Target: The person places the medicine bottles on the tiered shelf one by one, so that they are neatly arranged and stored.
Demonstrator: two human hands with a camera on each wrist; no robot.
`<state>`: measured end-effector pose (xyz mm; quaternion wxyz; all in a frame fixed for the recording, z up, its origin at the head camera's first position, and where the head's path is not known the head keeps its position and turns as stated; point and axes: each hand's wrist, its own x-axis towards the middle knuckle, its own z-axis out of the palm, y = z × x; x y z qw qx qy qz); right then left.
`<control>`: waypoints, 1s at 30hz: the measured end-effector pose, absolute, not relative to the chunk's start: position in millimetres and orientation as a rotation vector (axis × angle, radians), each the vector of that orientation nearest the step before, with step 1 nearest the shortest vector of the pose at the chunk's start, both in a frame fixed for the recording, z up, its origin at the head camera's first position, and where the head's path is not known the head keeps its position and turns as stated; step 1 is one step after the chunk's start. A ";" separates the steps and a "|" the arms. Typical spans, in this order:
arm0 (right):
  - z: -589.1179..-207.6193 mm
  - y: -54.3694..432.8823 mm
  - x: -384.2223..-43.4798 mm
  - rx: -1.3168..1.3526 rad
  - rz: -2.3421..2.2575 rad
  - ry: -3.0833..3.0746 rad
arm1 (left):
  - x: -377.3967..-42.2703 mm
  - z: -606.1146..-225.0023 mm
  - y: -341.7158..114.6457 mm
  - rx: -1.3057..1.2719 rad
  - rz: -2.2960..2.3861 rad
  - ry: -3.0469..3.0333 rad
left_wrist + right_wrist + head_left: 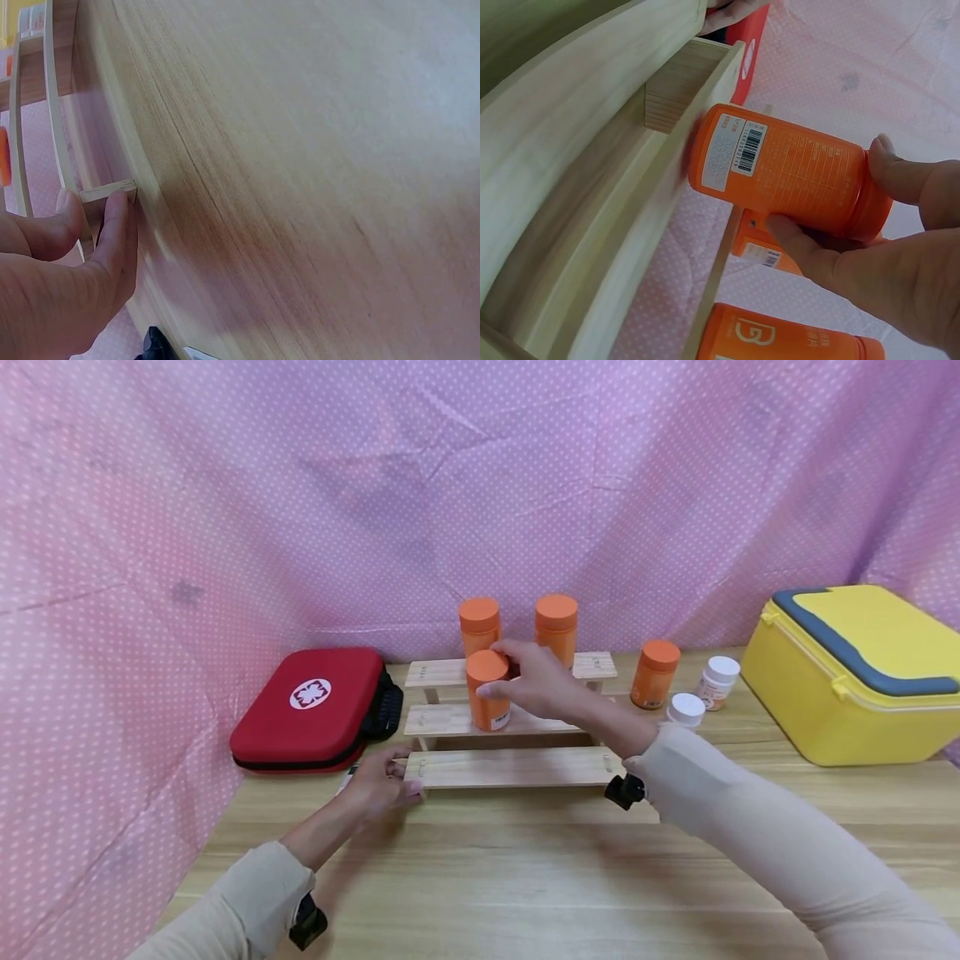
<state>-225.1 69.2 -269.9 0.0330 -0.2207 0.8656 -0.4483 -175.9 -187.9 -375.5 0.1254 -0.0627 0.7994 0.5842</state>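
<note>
My right hand (543, 681) holds an orange pill bottle (488, 693) near its lid, thumb on one side and fingers on the other. The bottle is upright at the middle step of a three-tier wooden rack (510, 768). In the right wrist view its barcode label (735, 154) shows near the base, which is right at the step's edge. Two more orange bottles, a left one (480, 620) and a right one (557, 625), stand on the top step. My left hand (377, 783) grips the rack's front left end, with thumb and fingers around the end support (109, 190).
Left of the rack lies a red first-aid case (311, 706). To the right stand an orange bottle (655, 675), a white bottle (717, 682) and another with a white cap (686, 710). A yellow box (855, 693) with a grey-trimmed lid is farther right. Pink dotted cloth (450, 510) hangs behind.
</note>
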 end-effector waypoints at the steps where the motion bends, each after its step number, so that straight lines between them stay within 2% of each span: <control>1: -270.9 68.8 -225.4 -0.670 -1.374 2.661 | -175.9 -375.7 -187.9 -0.181 1.708 2.324; 24: -268.9 68.1 -232.3 -0.658 -1.315 2.670 | -177.7 -376.2 -188.4 -0.189 1.722 2.309; 30: -270.1 82.6 -227.3 -0.652 -1.306 2.682 | -178.2 -376.7 -189.5 -0.187 1.718 2.313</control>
